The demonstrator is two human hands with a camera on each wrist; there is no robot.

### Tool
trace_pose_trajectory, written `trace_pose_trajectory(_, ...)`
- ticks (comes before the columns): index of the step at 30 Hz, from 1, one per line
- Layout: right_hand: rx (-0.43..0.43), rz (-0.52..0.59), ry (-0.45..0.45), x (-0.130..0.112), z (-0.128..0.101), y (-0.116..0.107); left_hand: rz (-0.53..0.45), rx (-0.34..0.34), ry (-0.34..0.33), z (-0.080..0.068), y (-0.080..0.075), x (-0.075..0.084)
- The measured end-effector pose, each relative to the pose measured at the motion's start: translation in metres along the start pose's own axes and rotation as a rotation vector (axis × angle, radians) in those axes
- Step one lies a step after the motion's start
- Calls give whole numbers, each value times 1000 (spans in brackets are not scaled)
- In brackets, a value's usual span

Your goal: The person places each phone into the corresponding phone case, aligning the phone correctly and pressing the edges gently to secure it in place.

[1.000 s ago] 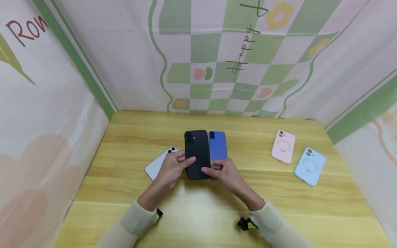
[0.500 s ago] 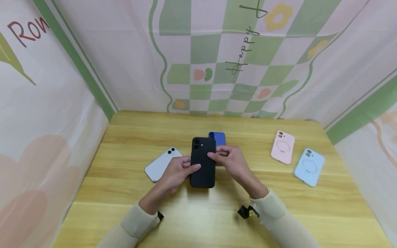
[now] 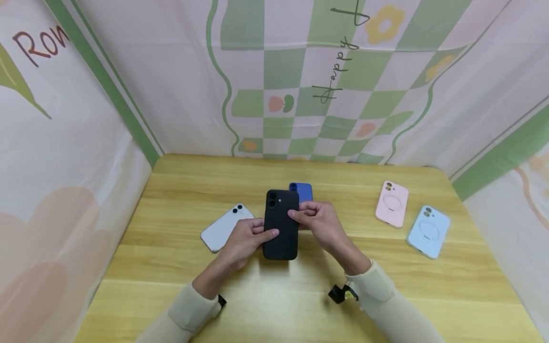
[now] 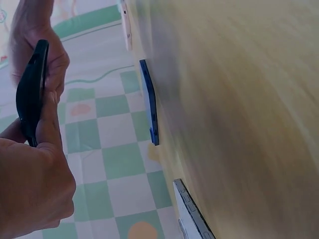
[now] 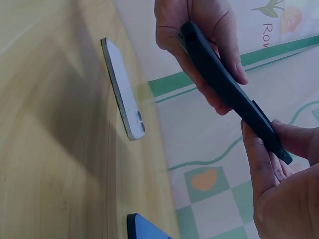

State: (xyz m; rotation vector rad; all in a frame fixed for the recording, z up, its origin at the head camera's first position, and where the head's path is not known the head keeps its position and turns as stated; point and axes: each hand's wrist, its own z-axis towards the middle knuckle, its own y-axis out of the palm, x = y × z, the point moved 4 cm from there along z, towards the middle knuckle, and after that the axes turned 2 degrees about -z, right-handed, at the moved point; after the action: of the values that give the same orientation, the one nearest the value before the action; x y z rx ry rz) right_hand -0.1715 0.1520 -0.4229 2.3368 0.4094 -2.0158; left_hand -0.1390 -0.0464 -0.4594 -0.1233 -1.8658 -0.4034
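A black phone in a dark case (image 3: 280,224) is held above the wooden table (image 3: 171,267), camera end away from me. My left hand (image 3: 246,238) grips its lower left edge, thumb across the back. My right hand (image 3: 319,221) pinches its upper right edge. The left wrist view shows the black phone (image 4: 31,92) edge-on between both hands. In the right wrist view the phone (image 5: 227,89) is a slanted dark slab held at both ends. A blue phone (image 3: 301,191) lies on the table behind it, partly hidden by my right hand. A white phone (image 3: 220,226) lies flat to the left.
A pink case (image 3: 391,203) and a light blue case (image 3: 428,231) lie at the right side of the table. Printed fabric walls (image 3: 300,76) close in the back and both sides. The blue phone (image 4: 149,102) and white phone (image 5: 123,97) show in the wrist views.
The black phone moved right and toward me. My right hand shifted from its lower right corner up to its upper right edge, now covering much of the blue phone. Little changed in the last half second.
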Motion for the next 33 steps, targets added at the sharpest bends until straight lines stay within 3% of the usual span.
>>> trace_pose_trajectory(6,24,10,11,-4,3,-3,19,-37,-2,-4,2,-4)
trace_pose_trajectory(14,47,43,5,-7,6,-7,-38,-30,-4,-8,3,-4)
trace_pose_trajectory(25,26,80,-13,-10,7,-8,-88,-50,-16,-10,3,-4)
trace_pose_trajectory(33,14,85,33,-5,7,-10,-92,-82,-31,-14,5,-4)
